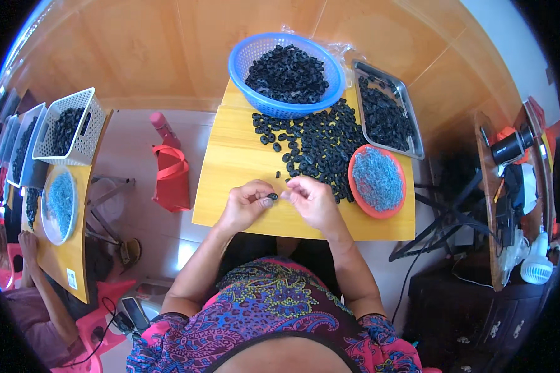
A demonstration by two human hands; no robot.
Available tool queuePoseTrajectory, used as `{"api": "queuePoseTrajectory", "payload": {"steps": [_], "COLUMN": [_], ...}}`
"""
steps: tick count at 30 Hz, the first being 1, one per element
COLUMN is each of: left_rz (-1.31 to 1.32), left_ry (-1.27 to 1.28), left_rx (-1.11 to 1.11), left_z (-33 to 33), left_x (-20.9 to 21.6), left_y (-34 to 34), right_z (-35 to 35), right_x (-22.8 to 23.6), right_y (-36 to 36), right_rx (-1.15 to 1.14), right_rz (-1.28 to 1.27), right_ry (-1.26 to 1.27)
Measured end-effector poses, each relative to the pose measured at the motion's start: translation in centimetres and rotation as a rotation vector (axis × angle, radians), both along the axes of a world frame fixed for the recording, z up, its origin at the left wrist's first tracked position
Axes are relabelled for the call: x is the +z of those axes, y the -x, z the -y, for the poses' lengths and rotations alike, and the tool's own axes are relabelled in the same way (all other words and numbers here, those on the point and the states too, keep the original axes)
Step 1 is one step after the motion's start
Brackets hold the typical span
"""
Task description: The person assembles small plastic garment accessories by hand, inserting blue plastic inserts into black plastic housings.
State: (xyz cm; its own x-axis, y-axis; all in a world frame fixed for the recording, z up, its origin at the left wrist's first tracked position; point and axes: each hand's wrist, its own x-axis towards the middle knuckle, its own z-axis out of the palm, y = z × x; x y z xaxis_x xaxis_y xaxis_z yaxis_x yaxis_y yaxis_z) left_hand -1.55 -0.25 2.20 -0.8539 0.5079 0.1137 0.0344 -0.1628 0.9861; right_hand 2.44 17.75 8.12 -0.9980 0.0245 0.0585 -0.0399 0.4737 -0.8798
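We count two bare hands over one yellow table [224, 177]. The left hand [245, 204] pinches one small black piece [272, 196] between thumb and finger, just above the near part of the table. The right hand [311, 200] sits just beside it with its fingers drawn narrow; we cannot tell whether their tips meet or grip anything.

One single black bit [278, 174] lies by itself beyond the hands. Farther off spreads one loose heap of black pieces [320, 146], too many for us to count. Around that heap we count three containers: one blue basket [280, 112] full of black pieces at the far end, one metal tray [416, 127] with more of them at the far right, and one red plate [379, 214] of thin bluish bits [378, 179] at the right edge.

To the left we see a second table [65, 261] bearing one white basket [88, 138] of black pieces and one pale plate [74, 214] of blue bits, with one co-worker's hand [28, 242] near that plate. Between the tables are one red bag [171, 186] and one pink bottle [162, 123].
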Motion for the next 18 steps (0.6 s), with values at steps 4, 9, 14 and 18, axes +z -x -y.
{"api": "queuePoseTrajectory", "payload": {"steps": [4,9,14,18], "left_rz": [0.237,0.309,0.328,0.341], "left_ry": [-0.248,-0.294,-0.292,-0.325], "left_rx": [0.067,0.114,0.071,0.061], "left_z": [0.0,0.0,0.0,0.0], "left_x": [-0.5,-0.8,-0.6,-0.5], "left_y": [0.5,0.9,1.1,1.1], "right_z": [0.1,1.3,1.3,0.6], "right_x": [0.9,-1.1,-1.8,-1.0], "right_y": [1.9,4.1,5.1,3.8], "right_rx": [0.031,0.190,0.248,0.049], "right_rz": [-0.311,-0.325,-0.281,-0.266], "right_ry": [-0.486,-0.812,-0.880,-0.413]}}
